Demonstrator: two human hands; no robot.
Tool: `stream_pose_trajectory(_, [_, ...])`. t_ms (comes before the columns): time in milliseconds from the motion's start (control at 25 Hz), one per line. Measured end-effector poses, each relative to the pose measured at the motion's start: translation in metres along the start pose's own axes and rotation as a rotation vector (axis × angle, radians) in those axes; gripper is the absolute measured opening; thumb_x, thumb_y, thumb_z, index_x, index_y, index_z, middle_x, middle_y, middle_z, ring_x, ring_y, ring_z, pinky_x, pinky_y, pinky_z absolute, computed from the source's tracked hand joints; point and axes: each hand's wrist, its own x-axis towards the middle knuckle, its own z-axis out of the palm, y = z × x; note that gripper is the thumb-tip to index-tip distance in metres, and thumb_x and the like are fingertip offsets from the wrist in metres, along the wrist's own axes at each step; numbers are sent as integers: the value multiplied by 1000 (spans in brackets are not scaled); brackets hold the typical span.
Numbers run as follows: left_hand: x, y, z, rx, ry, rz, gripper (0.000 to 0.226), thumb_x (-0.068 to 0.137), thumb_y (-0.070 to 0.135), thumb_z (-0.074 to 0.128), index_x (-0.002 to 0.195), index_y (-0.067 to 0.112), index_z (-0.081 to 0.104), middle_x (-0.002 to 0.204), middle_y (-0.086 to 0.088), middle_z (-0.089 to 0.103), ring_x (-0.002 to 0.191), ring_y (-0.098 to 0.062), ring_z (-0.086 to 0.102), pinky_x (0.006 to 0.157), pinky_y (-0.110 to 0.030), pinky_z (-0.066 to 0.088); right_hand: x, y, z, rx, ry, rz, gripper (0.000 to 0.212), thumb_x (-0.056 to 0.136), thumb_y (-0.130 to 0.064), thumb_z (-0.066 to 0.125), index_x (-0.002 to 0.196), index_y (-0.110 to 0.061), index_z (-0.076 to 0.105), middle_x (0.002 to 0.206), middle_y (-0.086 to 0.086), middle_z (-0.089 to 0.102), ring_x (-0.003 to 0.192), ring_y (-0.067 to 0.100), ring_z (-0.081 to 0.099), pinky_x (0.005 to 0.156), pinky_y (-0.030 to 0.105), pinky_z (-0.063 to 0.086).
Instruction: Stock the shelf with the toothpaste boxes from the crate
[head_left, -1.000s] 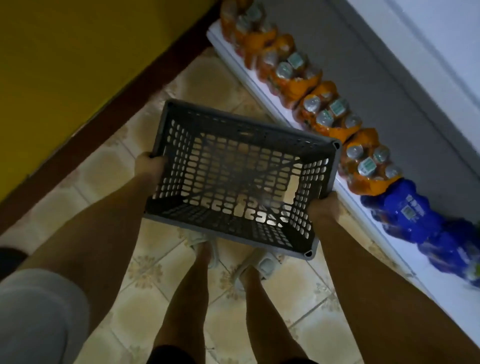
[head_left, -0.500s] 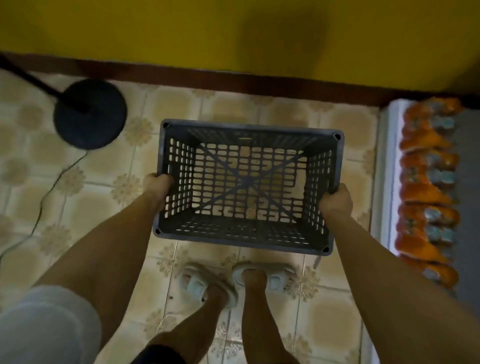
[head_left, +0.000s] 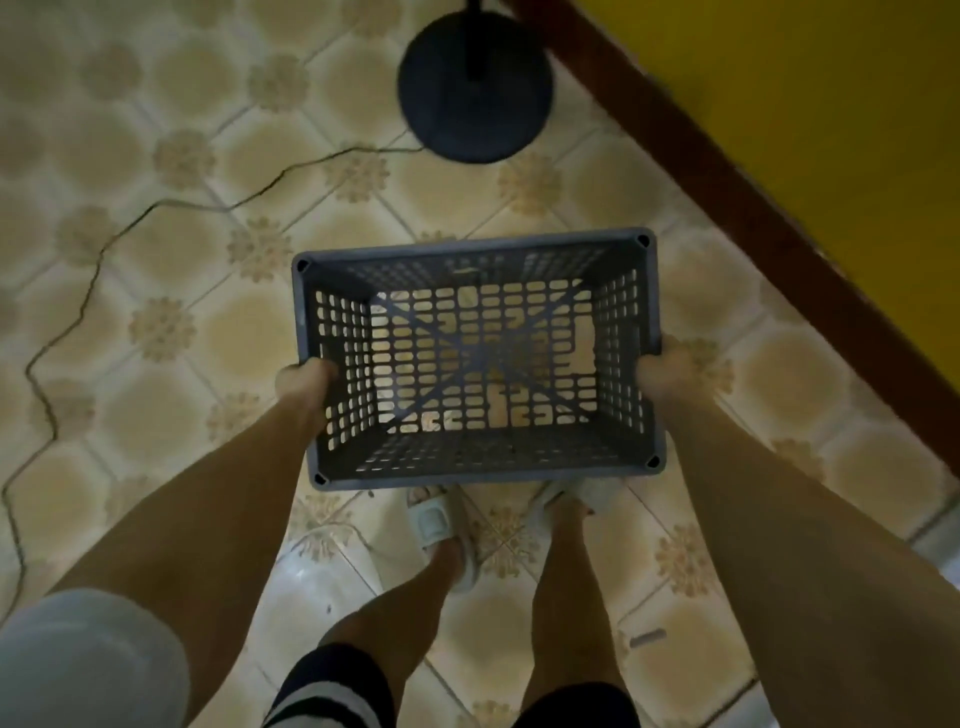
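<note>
Floor (head_left: 171, 104) was beige tile w/ flower motifs at the corners. Round black stand base (head_left: 475, 88) sat on it near the top, pole rising out of frame. Thin dark cable (head_left: 93, 275) ran from the base leftward, zigzagging down the left side. Yellow wall (head_left: 841, 130) w/ dark brown skirting (head_left: 727, 182) cut diagonally across upper right. Pale slide sandals (head_left: 441, 525) on both feet, dark shorts (head_left: 332, 686) w/ white stripes, grey sleeve (head_left: 88, 665) bottom left.
</note>
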Motion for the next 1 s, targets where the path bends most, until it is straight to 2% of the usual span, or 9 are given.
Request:
stream_pose_trajectory(120, [37, -17, -24, -127, 32, -115, 26, 80, 6, 52, 105, 3, 57, 94, -15, 67, 83, -32, 67, 81, -47, 56, 37, -47, 47, -29, -88, -72, 58, 95, 9, 42, 149, -12, 36, 135, 14, 54, 113, 39, 57, 98, 57, 49])
stream_pose_trajectory(280, [82, -40, -28, -282, 63, -238, 28, 76, 3, 50, 102, 4, 58, 103, -18, 68, 89, -34, 69, 78, -50, 58, 95, -100, 106, -54, -207, -148, 58, 97, 6, 40, 148, -21, 38, 115, 9, 61, 92, 31, 61, 89, 59, 52])
stream_pose_trajectory(400, [114, -52, -12, -381, 93, -285, 31, 75, -1, 49, 104, 4, 59, 106, -17, 67, 93, -33, 69, 80, -48, 57, 136, -129, 140, -85, -306, -192, 48, 97, -4, 46, 141, -24, 46, 110, 4, 65, 91, 26, 66, 73, 42, 59])
stream_pose_trajectory(560, [149, -63, 5, -447, 87, -304, 49, 69, 0, 50, 118, 3, 56, 112, -19, 65, 96, -36, 68, 81, -51, 57, 180, -148, 174, -94, -346, -221, 41, 94, -2, 48, 128, -25, 53, 113, 6, 66, 87, 23, 65, 73, 34, 58])
stream_pose_trajectory(640, [163, -67, 11, -474, 75, -295, 52, 67, 0, 51, 119, 3, 56, 114, -20, 65, 98, -36, 67, 83, -51, 56, 194, -153, 186, -88, -363, -217, 47, 93, -5, 49, 135, -26, 51, 114, 2, 66, 93, 22, 66, 79, 35, 59])
stream_pose_trajectory(720, [169, -69, 15, -464, 80, -279, 50, 68, 1, 53, 117, 3, 57, 115, -20, 64, 101, -36, 66, 84, -50, 56, 204, -153, 194, -99, -357, -230, 54, 91, -8, 49, 141, -26, 47, 122, 4, 64, 106, 27, 64, 92, 45, 55])
stream_pose_trajectory(840, [165, -63, 13, -447, 77, -276, 42, 80, 4, 58, 122, 5, 54, 111, -17, 65, 97, -32, 68, 76, -44, 59, 207, -154, 196, -120, -366, -250, 49, 90, -9, 47, 137, -23, 51, 124, 9, 63, 109, 31, 62, 97, 50, 51])
stream_pose_trajectory(920, [155, -51, 11, -395, 72, -274, 43, 86, 12, 61, 128, 7, 50, 114, -15, 64, 96, -29, 67, 71, -40, 58, 197, -160, 193, -104, -379, -212, 51, 95, -13, 47, 144, -23, 43, 129, 5, 59, 109, 28, 61, 100, 47, 50])
stream_pose_trajectory(1000, [140, -39, 10, -327, 140, -165, 58, 82, 31, 65, 133, 14, 44, 120, -12, 61, 102, -29, 64, 81, -46, 56, 180, -170, 183, -115, -330, -198, 55, 100, -14, 44, 152, -21, 29, 132, 1, 49, 109, 21, 54, 101, 36, 46])
